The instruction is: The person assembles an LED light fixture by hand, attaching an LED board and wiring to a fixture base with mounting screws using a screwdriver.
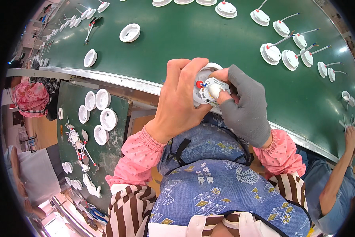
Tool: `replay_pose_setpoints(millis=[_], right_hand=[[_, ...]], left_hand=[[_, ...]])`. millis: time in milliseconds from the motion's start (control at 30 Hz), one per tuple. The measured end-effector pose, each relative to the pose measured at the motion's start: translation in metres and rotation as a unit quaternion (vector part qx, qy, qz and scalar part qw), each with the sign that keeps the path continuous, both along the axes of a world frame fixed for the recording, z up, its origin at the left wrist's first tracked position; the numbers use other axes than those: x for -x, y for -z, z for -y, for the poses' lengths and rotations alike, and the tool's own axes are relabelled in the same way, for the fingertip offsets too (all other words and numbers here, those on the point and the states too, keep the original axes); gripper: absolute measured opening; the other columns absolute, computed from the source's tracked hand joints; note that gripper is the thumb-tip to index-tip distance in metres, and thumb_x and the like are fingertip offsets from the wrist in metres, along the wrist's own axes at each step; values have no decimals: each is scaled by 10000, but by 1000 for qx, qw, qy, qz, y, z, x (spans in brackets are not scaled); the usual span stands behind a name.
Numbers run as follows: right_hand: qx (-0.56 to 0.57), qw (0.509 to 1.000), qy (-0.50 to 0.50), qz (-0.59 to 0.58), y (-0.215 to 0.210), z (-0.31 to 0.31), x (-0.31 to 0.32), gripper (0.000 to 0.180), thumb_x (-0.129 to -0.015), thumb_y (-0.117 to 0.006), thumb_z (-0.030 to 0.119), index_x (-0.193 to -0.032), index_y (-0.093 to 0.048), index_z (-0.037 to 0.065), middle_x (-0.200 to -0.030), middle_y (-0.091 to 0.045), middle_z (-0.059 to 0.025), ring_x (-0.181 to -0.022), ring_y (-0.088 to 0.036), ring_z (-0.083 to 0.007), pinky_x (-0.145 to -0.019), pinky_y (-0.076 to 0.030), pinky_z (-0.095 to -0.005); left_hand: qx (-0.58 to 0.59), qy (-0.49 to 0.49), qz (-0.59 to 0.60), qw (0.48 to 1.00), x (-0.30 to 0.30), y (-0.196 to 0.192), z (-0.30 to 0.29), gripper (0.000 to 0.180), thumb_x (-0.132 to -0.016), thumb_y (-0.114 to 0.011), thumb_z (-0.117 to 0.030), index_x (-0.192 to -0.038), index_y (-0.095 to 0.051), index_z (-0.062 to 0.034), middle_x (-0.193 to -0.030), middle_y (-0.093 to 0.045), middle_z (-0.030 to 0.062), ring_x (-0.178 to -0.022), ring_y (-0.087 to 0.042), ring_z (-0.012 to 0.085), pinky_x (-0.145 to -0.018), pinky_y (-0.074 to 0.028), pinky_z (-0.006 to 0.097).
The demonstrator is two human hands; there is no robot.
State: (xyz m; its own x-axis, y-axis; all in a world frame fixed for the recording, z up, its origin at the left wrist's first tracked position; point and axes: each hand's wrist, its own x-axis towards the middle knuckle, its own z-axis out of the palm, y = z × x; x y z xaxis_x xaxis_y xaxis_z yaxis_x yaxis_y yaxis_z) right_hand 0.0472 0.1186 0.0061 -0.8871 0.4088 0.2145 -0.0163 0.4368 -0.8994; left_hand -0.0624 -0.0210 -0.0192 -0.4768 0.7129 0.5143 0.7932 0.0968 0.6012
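Holding white lamp housing [207,87] between both hands.

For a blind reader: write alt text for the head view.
A bare left hand and a grey-gloved right hand hold a round white lamp part above a green conveyor belt carrying similar white discs, some with wires.

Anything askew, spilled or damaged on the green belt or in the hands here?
Nothing stands out. Both hands, the bare left hand and gloved right hand, hold one round white lamp part; similar white parts lie scattered on the green belt.
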Motion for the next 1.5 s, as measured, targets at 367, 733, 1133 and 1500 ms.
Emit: replay_pose_setpoints(millis=[367, 733, 1133, 1500], right_hand=[[-100, 994, -31, -42, -11, 0, 9, 251, -781, -576, 11, -1022, -643, -16, -853, -657, -216, -744, -675, -390, -666, -531, -419], [-175, 979, -93, -51, -6, -9, 1, 233, -784, -611, 101, -1002, -596, 22, -910, -640, -180, -793, -641, -426, -658, -502, -492], [-242, 962, -127, -12, -8, -19, 4, 254, -747, -638, 39, -998, -596, 26, -934, -632, -164, -825, -634, -417, -659, -498, -490], [-324, 930, -145, -98, -11, -3, -3, 281, -696, -714, 66, -961, -621, 53, -979, -589, -112, -822, -625, -345, -653, -499, -451]], left_hand=[[-42, 12, -30, 999, -11, 4, 1, 841, -648, -808, 48, -1406, -456, -43, -1265, -502, 177, -1156, -513, 349, -936, -488, 412], [-92, 105, 394, 908, -20, -9, 19, 1102, -658, -741, 163, -1608, -226, -53, -1314, -491, 173, -1144, -617, 260, -940, -554, 328], [-65, 0, 6, 998, -22, 21, 16, 785, -678, -703, 168, -1423, -537, -15, -1178, -635, 143, -1020, -682, 203, -813, -601, 302], [-91, 87, 453, 882, -20, 3, 31, 788, -897, -581, 166, -1591, -265, -35, -1083, -713, 110, -964, -715, 166, -888, -558, 286]])
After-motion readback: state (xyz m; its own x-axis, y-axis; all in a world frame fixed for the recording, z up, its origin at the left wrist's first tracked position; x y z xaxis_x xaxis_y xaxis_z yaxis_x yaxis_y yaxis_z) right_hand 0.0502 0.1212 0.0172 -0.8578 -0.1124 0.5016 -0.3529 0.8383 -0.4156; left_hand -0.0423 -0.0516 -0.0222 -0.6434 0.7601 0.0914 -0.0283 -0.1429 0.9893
